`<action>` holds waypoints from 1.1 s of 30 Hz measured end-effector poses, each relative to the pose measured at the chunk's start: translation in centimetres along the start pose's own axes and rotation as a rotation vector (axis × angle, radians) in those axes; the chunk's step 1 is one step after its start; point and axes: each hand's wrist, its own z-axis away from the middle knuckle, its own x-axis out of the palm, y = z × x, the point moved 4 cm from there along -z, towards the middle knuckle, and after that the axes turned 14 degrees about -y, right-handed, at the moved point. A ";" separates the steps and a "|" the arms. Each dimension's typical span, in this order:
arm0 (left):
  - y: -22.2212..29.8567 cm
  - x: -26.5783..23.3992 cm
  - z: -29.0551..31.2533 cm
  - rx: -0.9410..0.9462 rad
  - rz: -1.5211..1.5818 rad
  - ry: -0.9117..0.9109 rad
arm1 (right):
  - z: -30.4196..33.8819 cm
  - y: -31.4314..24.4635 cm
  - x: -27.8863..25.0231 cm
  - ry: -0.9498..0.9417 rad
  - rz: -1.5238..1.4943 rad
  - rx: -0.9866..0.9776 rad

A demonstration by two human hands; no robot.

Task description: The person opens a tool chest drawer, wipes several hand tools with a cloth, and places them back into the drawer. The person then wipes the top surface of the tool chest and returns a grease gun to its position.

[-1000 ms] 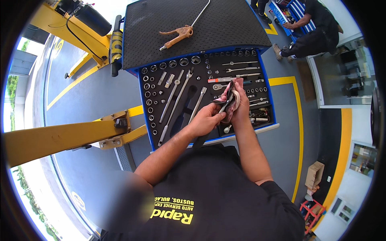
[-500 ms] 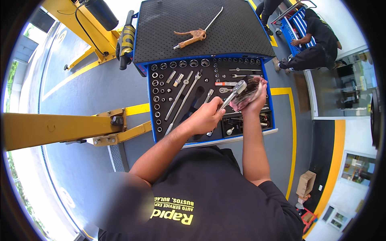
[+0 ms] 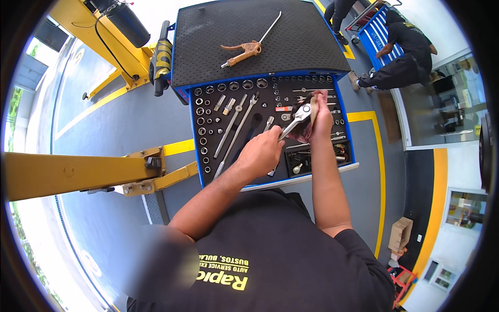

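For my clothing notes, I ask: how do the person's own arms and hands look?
The left hand and right hand are ungloved, and the forearms are bare. The right sleeve is short and black; the left one is unclear. The shirt has yellow lettering.

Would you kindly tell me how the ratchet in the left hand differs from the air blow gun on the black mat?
The ratchet is held in the left hand, while the air blow gun lies untouched on the black mat. The ratchet is silver-coloured, whereas the blow gun's body is orange-tan. The ratchet has a rounded head; the blow gun has a lever and a long, thin nozzle. Both show shiny metal.
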 end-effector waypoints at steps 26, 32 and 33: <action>1.4 -1.8 0.2 -0.150 0.095 0.042 | 5.4 -0.2 11.6 -0.090 0.138 -0.063; 1.2 -2.9 0.4 -0.159 -0.255 0.074 | 3.2 1.7 9.2 0.061 0.254 0.066; 1.3 -3.4 0.4 -0.136 -0.256 0.105 | 3.9 3.1 9.3 -0.054 0.380 0.042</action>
